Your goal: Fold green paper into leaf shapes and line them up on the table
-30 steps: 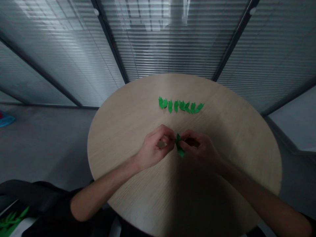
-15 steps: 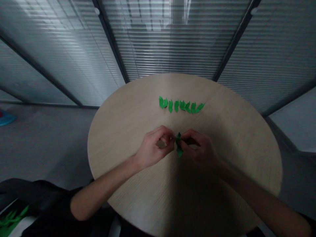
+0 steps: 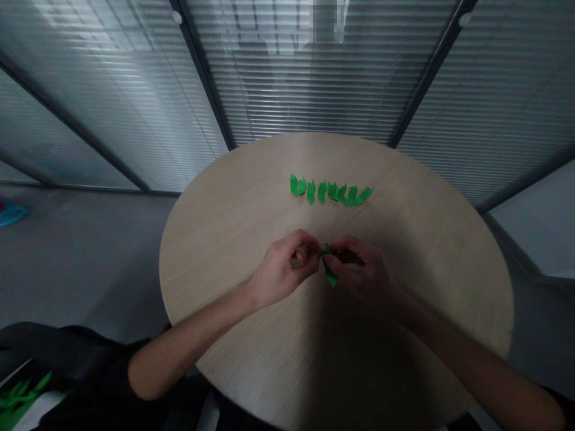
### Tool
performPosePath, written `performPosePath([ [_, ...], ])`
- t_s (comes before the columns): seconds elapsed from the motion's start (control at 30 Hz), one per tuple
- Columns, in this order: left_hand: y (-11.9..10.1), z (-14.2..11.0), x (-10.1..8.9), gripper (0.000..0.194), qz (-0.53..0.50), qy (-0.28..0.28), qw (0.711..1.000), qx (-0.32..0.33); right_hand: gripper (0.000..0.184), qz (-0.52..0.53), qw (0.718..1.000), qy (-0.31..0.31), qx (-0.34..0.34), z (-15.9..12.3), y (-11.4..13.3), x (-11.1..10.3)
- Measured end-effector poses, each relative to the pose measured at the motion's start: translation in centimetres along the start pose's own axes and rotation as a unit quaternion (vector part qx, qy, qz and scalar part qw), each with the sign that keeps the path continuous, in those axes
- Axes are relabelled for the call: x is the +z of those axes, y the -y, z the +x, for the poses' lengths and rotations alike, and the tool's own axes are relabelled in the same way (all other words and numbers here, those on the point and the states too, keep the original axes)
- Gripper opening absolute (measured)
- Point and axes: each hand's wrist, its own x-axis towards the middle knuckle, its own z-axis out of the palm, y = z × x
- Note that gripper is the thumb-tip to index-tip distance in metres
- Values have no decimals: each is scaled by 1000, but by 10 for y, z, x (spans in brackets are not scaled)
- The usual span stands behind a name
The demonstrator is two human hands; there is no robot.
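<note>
A small green leaf-shaped piece (image 3: pixel 332 279), paper-like and bent, is held between my two hands over the middle of the table. My right hand (image 3: pixel 366 266) pinches it between thumb and forefinger, and the fingers hide part of it. From the other side, my left hand (image 3: pixel 285 266) has its thumb and fingertips closed on the upper edge of the same piece. Beyond my hands, several similar green leaf-shaped pieces (image 3: pixel 321 191) lie in a row on the tabletop, some touching or overlapping.
The round wooden table (image 3: pixel 215 239) stands near glass partitions with blinds (image 3: pixel 309 108). At lower left, more green leafy pieces (image 3: pixel 22 398) lie beside something white, near dark cloth. A blue object (image 3: pixel 12 212) is on the grey floor at the far left.
The green piece has turned slightly, its lower tip swinging to the right, and less of its top shows. My left hand has shifted a little to the right.
</note>
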Motion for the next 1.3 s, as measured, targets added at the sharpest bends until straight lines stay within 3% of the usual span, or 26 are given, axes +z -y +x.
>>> performPosePath([
  [0.33, -3, 0, 2, 4, -1, -31, 999, 30, 22, 35, 999, -30, 26, 2, 6, 2],
  [0.77, -1, 0, -1, 10, -32, 34, 999, -13, 23, 47, 998, -38, 18, 1, 5, 4],
  [1.0, -5, 0, -2, 7, 2, 39, 999, 22, 14, 44, 998, -30, 16, 1, 5, 3],
  [1.3, -7, 0, -1, 6, -7, 32, 999, -6, 14, 85, 994, -40, 63, 2, 3, 1],
])
